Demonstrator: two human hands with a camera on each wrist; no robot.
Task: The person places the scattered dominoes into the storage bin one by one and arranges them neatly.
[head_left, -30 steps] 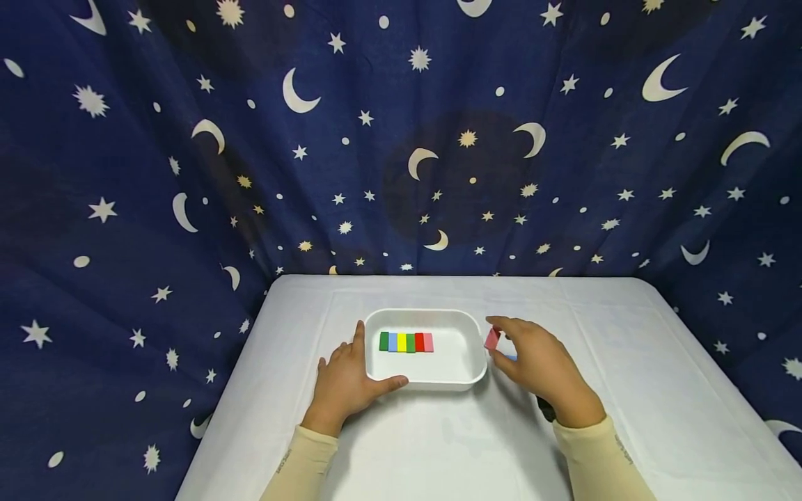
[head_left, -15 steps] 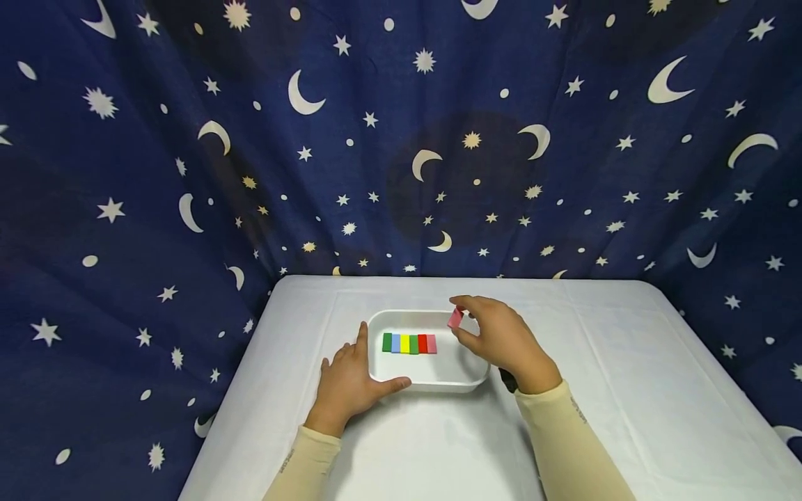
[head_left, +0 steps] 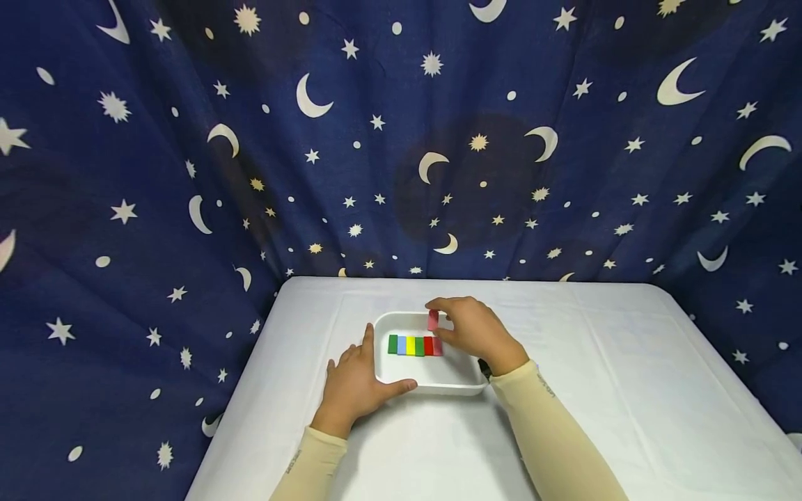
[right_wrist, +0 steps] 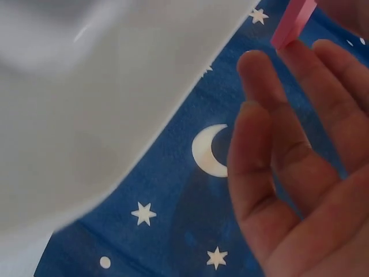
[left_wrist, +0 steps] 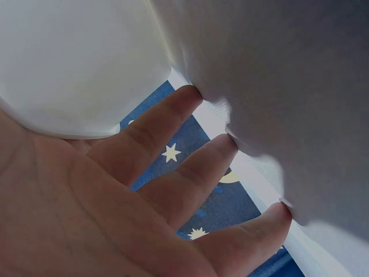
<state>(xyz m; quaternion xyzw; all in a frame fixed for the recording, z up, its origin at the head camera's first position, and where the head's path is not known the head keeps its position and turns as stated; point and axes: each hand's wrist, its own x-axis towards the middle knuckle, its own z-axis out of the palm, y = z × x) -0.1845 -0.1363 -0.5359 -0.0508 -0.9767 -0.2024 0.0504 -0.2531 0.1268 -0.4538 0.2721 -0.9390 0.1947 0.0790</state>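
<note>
My right hand (head_left: pixel 479 334) pinches a small flat pink block (head_left: pixel 433 320) between thumb and fingers, over the back part of a white tray (head_left: pixel 438 390). The right wrist view shows one end of this pink block (right_wrist: pixel 293 24) at the fingertips. Inside the tray lies a side-by-side row of similar blocks: dark green (head_left: pixel 392 344), light blue (head_left: pixel 402 345), yellow (head_left: pixel 410 346), green (head_left: pixel 420 346), red (head_left: pixel 429 346) and pink (head_left: pixel 437 346). My left hand (head_left: pixel 354 383) rests against the tray's left end, index finger along the side and thumb at the front rim. Its other fingertips touch the white cloth (left_wrist: pixel 340 173).
The tray stands on a table (head_left: pixel 601 417) covered in white cloth. A dark blue curtain (head_left: pixel 376 174) with moons and stars hangs behind and at the sides. A sliver of blue (head_left: pixel 537 366) peeks out beside the right sleeve (head_left: pixel 532 410).
My right hand has carried the pink block leftward from beside the tray's right end to above the row. The left hand keeps its place at the tray. The head view has shifted slightly.
</note>
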